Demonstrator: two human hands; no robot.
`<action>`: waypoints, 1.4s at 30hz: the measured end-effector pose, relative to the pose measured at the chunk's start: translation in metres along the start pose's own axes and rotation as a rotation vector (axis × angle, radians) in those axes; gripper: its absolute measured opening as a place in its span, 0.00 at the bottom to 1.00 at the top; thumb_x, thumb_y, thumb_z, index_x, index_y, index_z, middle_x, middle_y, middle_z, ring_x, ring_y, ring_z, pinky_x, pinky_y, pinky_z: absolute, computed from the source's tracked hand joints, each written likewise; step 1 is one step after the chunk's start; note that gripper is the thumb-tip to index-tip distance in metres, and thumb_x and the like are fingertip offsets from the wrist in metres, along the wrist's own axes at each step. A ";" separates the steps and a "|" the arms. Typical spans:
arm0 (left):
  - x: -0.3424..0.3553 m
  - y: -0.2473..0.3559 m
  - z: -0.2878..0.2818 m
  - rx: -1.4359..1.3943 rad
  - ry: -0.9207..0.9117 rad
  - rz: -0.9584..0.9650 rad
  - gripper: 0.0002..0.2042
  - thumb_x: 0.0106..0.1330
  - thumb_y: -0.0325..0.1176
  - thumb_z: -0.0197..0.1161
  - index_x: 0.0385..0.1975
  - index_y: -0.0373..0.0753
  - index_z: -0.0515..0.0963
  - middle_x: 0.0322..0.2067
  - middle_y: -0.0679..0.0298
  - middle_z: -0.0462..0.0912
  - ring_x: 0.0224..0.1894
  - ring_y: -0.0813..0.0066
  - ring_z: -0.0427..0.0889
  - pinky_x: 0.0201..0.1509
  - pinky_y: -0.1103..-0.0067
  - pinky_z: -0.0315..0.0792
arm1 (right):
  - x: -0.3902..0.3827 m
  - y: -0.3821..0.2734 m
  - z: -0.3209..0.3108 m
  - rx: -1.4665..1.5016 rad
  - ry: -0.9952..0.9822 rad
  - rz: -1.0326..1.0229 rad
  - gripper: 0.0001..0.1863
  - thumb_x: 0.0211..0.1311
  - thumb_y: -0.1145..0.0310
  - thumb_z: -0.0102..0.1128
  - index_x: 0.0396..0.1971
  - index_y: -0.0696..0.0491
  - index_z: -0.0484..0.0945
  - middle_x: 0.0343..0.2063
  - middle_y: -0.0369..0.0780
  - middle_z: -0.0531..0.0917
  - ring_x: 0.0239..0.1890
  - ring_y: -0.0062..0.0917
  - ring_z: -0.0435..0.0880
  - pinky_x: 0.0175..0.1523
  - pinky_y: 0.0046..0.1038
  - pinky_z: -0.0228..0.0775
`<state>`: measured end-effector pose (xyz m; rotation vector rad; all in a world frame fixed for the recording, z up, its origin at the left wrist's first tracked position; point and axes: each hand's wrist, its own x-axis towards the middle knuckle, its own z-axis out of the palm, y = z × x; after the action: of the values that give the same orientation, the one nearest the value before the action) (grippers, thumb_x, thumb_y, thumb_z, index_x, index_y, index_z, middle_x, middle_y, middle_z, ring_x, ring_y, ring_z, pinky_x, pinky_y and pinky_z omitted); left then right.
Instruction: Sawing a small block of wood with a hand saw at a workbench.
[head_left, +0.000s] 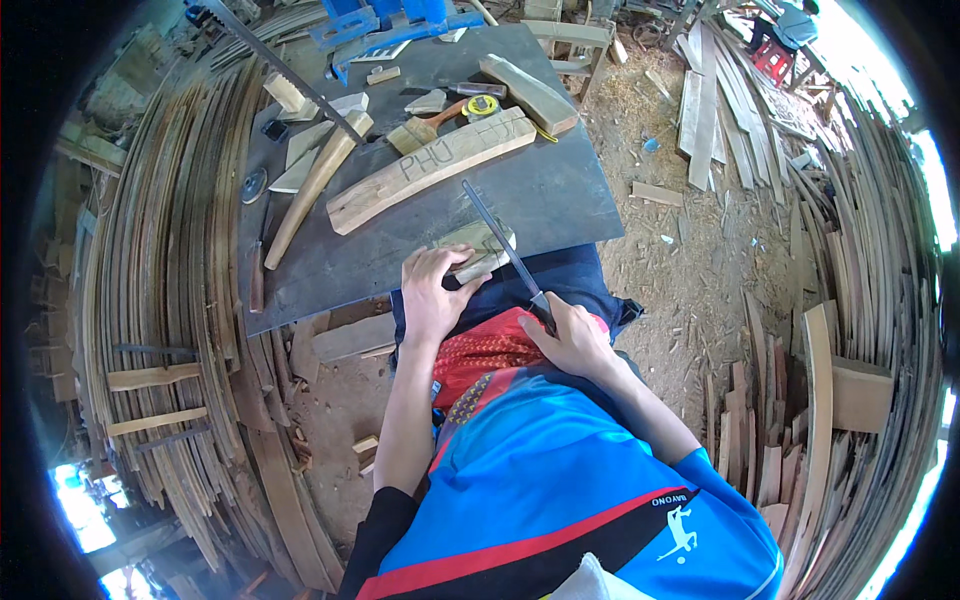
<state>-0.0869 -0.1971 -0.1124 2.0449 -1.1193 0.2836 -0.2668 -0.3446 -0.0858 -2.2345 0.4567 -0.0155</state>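
Observation:
My left hand [435, 290] is closed around a small pale wood block [485, 262] at the near edge of the dark worktable [565, 190], thumb and fingers pressed on its left end. In my right hand [572, 338] is the dark handle of a long, thin metal file [497, 228]. Its blade points away and to the left, crossing over the block's right part; whether it touches the wood I cannot tell. Beyond them lies a long, slightly curved timber piece [380, 188] with pencil marks on top.
Farther back on the table are a yellow tape measure [481, 104], a brush [418, 132], a wood block [530, 92], a toothed saw blade [290, 72] and a blue metal tool [400, 22]. Timber stacks [170, 250] line both sides. A person [793, 25] sits far right.

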 end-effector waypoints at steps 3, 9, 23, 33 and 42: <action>0.007 -0.002 -0.003 0.004 -0.025 -0.009 0.17 0.49 0.41 0.76 0.34 0.43 0.78 0.38 0.68 0.86 0.45 0.67 0.83 0.59 0.64 0.66 | 0.002 -0.002 0.000 -0.014 0.011 -0.020 0.25 0.63 0.52 0.58 0.37 0.64 0.70 0.20 0.58 0.79 0.27 0.54 0.81 0.32 0.49 0.71; 0.017 -0.002 -0.006 0.049 -0.048 -0.075 0.19 0.49 0.45 0.76 0.35 0.42 0.80 0.36 0.66 0.87 0.43 0.66 0.83 0.61 0.65 0.66 | 0.001 -0.012 0.001 -0.032 0.034 -0.029 0.23 0.64 0.53 0.58 0.35 0.62 0.69 0.18 0.57 0.78 0.25 0.54 0.81 0.30 0.49 0.71; 0.021 0.002 -0.005 0.051 -0.050 -0.059 0.17 0.51 0.45 0.75 0.35 0.43 0.80 0.33 0.64 0.86 0.40 0.61 0.82 0.57 0.65 0.67 | 0.006 -0.002 0.014 0.097 0.163 -0.096 0.16 0.73 0.60 0.46 0.33 0.59 0.68 0.16 0.57 0.75 0.23 0.55 0.77 0.28 0.52 0.66; 0.029 0.000 0.003 0.062 -0.011 0.009 0.17 0.56 0.42 0.71 0.43 0.43 0.81 0.37 0.62 0.85 0.38 0.61 0.82 0.44 0.68 0.73 | 0.024 -0.004 0.016 -0.001 0.186 -0.102 0.17 0.73 0.59 0.46 0.32 0.59 0.67 0.15 0.56 0.75 0.21 0.54 0.77 0.26 0.52 0.67; 0.025 0.004 0.004 -0.014 0.055 0.012 0.13 0.58 0.41 0.70 0.37 0.39 0.82 0.36 0.59 0.85 0.37 0.58 0.83 0.44 0.66 0.75 | 0.021 -0.007 0.016 -0.142 0.216 -0.145 0.15 0.72 0.61 0.47 0.32 0.58 0.68 0.15 0.56 0.76 0.20 0.53 0.78 0.26 0.52 0.68</action>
<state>-0.0760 -0.2167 -0.0994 2.0065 -1.0974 0.3352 -0.2429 -0.3357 -0.0942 -2.4131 0.4208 -0.3115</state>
